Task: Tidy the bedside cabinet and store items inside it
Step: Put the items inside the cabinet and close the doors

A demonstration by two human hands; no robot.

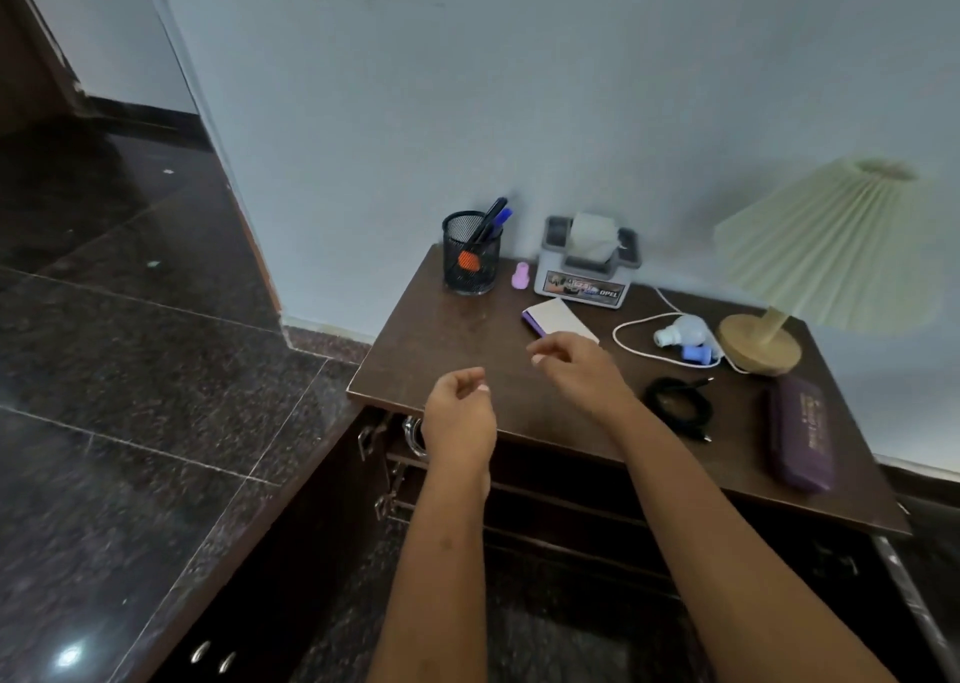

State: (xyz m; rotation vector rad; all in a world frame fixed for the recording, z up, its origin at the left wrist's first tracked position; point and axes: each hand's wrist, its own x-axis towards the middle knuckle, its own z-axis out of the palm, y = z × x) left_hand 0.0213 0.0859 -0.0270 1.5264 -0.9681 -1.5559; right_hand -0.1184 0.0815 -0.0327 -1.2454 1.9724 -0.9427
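Observation:
The dark wooden bedside cabinet (447,339) stands against the wall with its door (291,552) swung open to the left. On top lie a white and purple notepad (558,319), a purple case (800,430), a coiled black cable (678,402), a white bulb (683,331) with a blue piece and a small pink bottle (520,274). My left hand (460,417) hovers at the front edge, fingers loosely curled, holding nothing. My right hand (579,365) hovers over the top just in front of the notepad, fingers loosely bent and empty.
A black mesh pen holder (471,256) with pens and a grey tissue box (589,261) stand at the back. A pleated lamp (826,251) on a wooden base sits at the right with its white cord. Dark polished floor lies to the left.

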